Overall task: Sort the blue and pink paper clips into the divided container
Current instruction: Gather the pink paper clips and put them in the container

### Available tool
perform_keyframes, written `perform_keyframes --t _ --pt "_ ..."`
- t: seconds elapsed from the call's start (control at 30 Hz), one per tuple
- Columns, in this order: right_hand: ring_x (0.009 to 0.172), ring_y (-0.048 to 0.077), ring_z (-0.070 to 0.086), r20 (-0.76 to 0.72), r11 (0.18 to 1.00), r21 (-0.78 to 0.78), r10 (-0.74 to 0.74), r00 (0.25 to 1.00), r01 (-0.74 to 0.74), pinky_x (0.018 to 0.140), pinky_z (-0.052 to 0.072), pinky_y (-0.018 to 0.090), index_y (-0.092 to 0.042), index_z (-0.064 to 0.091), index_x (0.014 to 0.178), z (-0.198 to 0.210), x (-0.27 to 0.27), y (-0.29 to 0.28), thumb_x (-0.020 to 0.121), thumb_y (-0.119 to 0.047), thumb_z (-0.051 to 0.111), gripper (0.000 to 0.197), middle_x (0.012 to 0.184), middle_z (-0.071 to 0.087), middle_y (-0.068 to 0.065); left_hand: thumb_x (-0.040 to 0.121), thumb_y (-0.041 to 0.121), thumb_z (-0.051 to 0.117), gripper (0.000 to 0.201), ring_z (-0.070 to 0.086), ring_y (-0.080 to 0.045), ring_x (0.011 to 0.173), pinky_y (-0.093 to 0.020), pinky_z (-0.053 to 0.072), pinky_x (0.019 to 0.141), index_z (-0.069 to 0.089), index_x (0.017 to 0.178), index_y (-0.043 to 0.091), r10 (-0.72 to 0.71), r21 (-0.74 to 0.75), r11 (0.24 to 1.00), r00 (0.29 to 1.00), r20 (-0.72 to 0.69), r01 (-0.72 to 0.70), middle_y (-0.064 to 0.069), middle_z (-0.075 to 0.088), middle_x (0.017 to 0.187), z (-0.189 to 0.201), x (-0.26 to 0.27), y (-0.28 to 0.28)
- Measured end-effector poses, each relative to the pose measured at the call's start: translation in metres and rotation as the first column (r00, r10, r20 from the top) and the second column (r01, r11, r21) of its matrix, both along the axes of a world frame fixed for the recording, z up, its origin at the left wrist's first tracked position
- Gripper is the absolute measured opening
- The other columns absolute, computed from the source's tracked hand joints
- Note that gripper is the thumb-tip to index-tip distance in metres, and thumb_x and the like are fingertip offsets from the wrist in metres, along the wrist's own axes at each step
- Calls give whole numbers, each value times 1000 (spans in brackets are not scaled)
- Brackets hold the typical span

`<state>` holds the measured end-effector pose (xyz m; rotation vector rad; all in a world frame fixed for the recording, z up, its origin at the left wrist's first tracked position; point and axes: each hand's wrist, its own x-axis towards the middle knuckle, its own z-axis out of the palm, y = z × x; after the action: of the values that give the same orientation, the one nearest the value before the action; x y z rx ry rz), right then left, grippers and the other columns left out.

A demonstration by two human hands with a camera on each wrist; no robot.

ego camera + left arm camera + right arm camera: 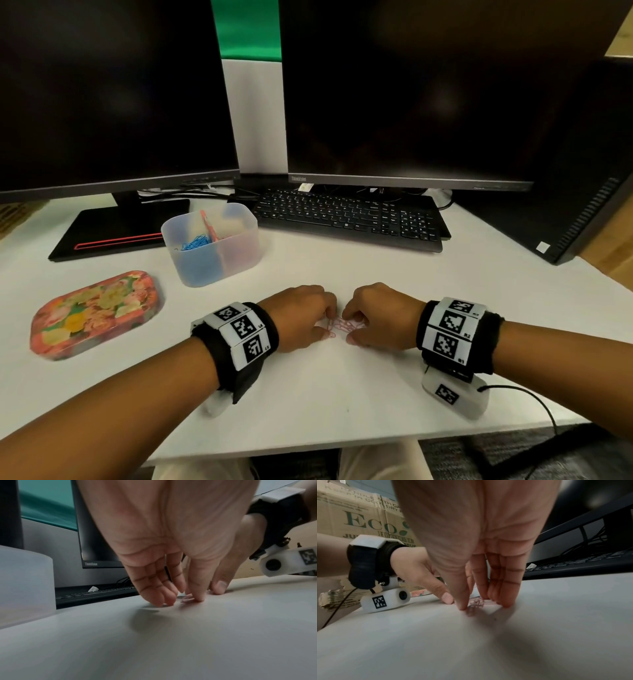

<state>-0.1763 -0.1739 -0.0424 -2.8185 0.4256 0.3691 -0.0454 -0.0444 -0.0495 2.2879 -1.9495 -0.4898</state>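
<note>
Low centre of the head view: left hand (301, 317) and right hand (378, 317) knuckle to knuckle over a small heap of pink paper clips (344, 325) on the white desk (342, 394), fingertips down on either side of it. From the left wrist view, fingers nearly straight and narrowly gathered, thumb tip (199, 597) pressing on a clip, nothing visibly lifted; from the right wrist view, much the same, thumb and fingers (505, 601) planted on the desk with the tangle of pink wire between them, narrow gap, no clip clearly pinched. Probably the gathering stage: raking the flat clips into one tight heap before lifting. Best done by keeping fingertips low and sliding inward, then pinching from both sides, or dragging toward the desk edge at the bottom of the frame to get under the wire. Likely to snag on one another, so a slow lift to avoid shedding strays. Destination in the upper left of centre: the divided container (245, 224), blue paper clips (195, 241) already in its left half, a pink divider (209, 222) upright in the middle; right half apparently the place for the pink, contents too hazy to tell. Floral tin (96, 315) at the left, not in the way.
</note>
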Motion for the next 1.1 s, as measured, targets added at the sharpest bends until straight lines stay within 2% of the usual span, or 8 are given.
perform_keyframes --t 0.1,0.2,0.3,0.47,0.7,0.8,0.93,1.1 --pt "89 18 57 33 1000 6 -3 999 3 77 48 29 -18 71 105 1 3 0 86 -28 63 23 98 68 2 93 36 60 29 52 -18 109 -26 41 87 59 117 21 16 -5 1000 1000 1 -16 1 55 114 -1 -1 -7" --pt "85 20 60 50 1000 14 -26 998 25 74 49 28 -20 71 89 -1 8 1 86 -22 59 12 91 70 2 93 35 59 24 56 -20 106 -27 45 87 65 111 19 41 -19 999 999 -7 -41 -2 59 112 -1 -4 -13" --pt "82 23 60 -2 1000 -3 -31 1000 31 72 50 31 -22 60 77 0 14 3 88 -18 55 12 86 66 3 94 29 58 19 59 -22 104 -30 48 88 67 107 18 52 -6 999 999 -5 -52 -3 61 111 0 -4 -17" --pt "89 28 64 -114 998 -28 -58 992 55 81 56 41 -12 64 90 1 23 4 90 -19 47 19 97 66 9 96 36 52 21 57 -21 102 -28 44 86 62 105 21 53 83 995 999 5 -54 -1 56 111 -3 3 -17" --pt "93 19 57 -191 1000 -25 -3 982 -2 82 50 31 -18 65 105 11 33 0 92 -22 50 21 103 64 0 96 28 52 13 46 -13 92 -23 37 82 60 104 21 37 99 994 999 -15 -35 1 51 112 -2 19 -9" --pt "90 18 56 -195 1000 -18 -2 981 -1 78 47 28 -20 64 104 13 35 -3 91 -21 52 18 97 62 -4 95 24 52 9 44 -12 90 -21 33 78 59 99 21 56 69 996 998 -6 -56 5 50 103 -3 26 -5" --pt "91 16 57 -152 999 28 -16 988 21 78 48 27 -17 67 101 19 34 -10 90 -17 48 22 103 68 -1 95 23 51 6 44 -12 87 -21 32 74 57 94 22 86 35 996 996 20 -86 8 49 94 -5 32 0" --pt "80 7 55 -36 996 78 -32 999 35 69 41 19 -22 68 92 35 44 -19 89 -17 50 19 87 62 -13 94 22 50 8 53 -16 83 -26 44 71 58 90 24 156 25 988 988 -3 -155 6 56 88 -2 39 8"
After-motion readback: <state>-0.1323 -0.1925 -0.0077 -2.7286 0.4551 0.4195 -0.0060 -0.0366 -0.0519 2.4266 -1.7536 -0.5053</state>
